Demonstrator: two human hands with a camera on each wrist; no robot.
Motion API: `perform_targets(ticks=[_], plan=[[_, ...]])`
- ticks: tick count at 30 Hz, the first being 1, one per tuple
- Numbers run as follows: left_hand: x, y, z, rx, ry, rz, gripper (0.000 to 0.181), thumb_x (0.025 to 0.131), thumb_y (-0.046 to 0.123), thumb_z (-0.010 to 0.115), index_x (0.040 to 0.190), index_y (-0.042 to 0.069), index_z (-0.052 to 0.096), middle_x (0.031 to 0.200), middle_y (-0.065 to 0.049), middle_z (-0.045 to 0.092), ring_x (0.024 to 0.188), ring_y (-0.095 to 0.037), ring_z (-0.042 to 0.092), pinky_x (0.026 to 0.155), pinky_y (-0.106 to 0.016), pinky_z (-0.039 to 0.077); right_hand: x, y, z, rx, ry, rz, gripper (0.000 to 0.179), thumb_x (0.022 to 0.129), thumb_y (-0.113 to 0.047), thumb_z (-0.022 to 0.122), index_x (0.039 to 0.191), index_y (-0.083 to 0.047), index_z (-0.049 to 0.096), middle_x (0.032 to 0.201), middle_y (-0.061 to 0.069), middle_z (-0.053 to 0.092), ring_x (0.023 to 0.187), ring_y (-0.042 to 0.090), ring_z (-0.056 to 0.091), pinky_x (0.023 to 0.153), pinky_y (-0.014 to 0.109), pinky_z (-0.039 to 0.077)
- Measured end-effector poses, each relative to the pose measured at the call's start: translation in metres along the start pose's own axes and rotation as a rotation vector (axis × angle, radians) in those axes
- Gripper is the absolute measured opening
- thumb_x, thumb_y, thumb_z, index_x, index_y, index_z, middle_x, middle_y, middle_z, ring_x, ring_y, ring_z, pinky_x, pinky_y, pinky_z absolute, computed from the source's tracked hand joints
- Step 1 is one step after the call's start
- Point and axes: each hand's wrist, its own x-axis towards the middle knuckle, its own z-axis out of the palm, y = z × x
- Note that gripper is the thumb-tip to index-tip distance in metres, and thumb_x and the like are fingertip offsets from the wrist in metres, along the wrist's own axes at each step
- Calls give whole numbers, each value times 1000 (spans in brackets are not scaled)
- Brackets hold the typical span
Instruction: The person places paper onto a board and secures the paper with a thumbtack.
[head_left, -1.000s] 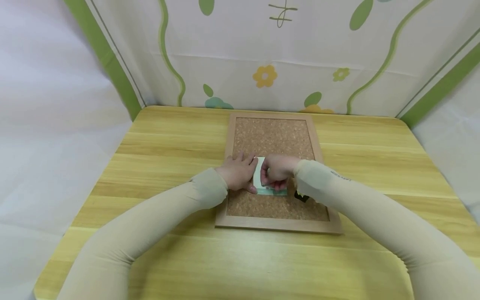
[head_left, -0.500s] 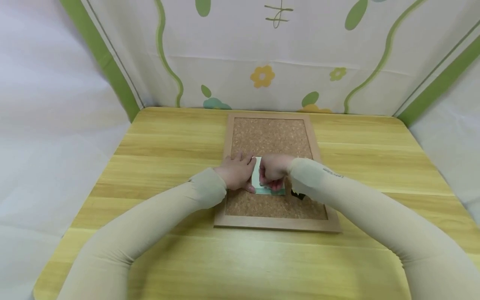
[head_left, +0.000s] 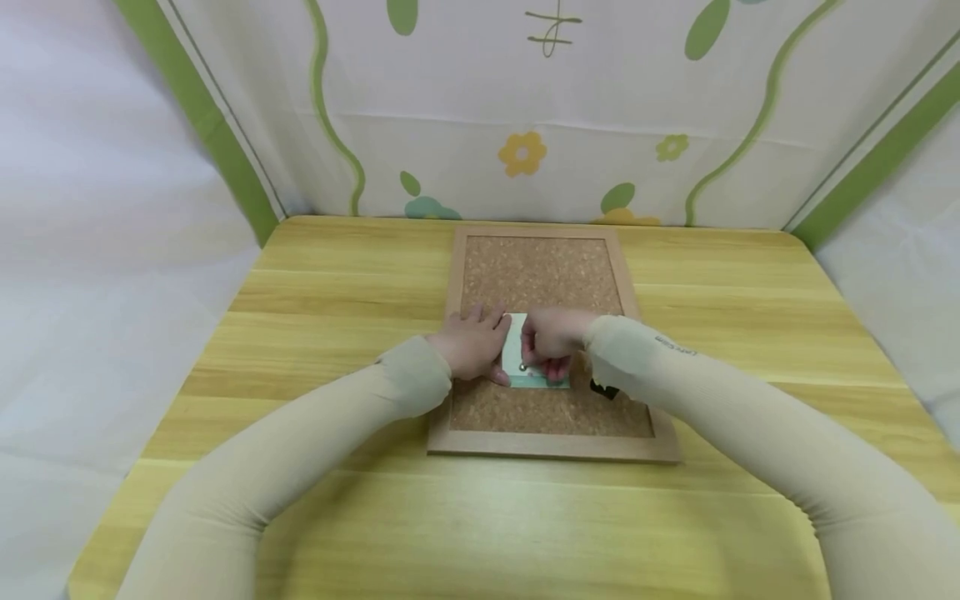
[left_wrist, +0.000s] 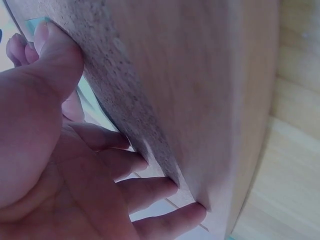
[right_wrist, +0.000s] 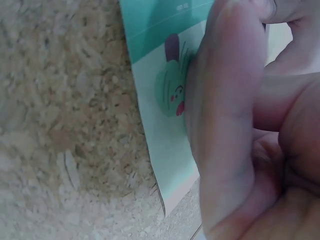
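Observation:
A pale green card (head_left: pixel 513 343) with a darker teal band lies on the cork board (head_left: pixel 551 412); the right wrist view shows a printed cartoon figure (right_wrist: pixel 169 92) on it. My left hand (head_left: pixel 471 343) rests flat with spread fingers over the card's left edge and the board. In the left wrist view its fingertips (left_wrist: pixel 192 214) reach the wooden frame. My right hand (head_left: pixel 551 335) is bent over the card, fingers curled. At its fingertips shows a small round silvery thumbtack head (head_left: pixel 522 367), seemingly pinched at its edge; the pin is hidden.
The board's wooden frame (head_left: pixel 555 446) lies on a wood-grain table (head_left: pixel 360 333). A small dark object (head_left: pixel 603 389) shows beneath the right wrist. A white curtain with flowers (head_left: pixel 435 158) stands behind the table's far edge.
My right hand has shifted slightly right, so the thumbtack head shows more clearly than half a second ago. The left hand stays in place on the card.

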Motion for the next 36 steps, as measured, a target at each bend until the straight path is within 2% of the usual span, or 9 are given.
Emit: perform_targets(ticks=[12, 17, 36], plan=[[1, -2, 1, 16, -3, 5, 107, 84, 64, 57, 159, 7, 8, 165, -14, -1, 149, -41, 3, 112, -61, 20, 6, -2, 0, -21, 3, 21, 13, 96, -5, 63, 83, -4, 65, 69, 11, 67, 54, 17, 65, 53, 30, 55], [2, -2, 1, 22, 4, 7, 107, 84, 64, 57, 159, 6, 8, 165, -14, 0, 148, -42, 3, 112, -61, 19, 5, -5, 0, -41, 21, 47, 14, 96, -2, 60, 84, -4, 67, 68, 11, 67, 53, 17, 64, 53, 30, 55], [2, -1, 1, 23, -2, 10, 106, 85, 64, 57, 159, 7, 8, 165, -13, 0, 149, -41, 3, 112, -61, 19, 10, -15, 6, -174, 44, 139, 20, 95, -7, 56, 80, 1, 67, 66, 12, 69, 52, 18, 65, 51, 30, 55]])
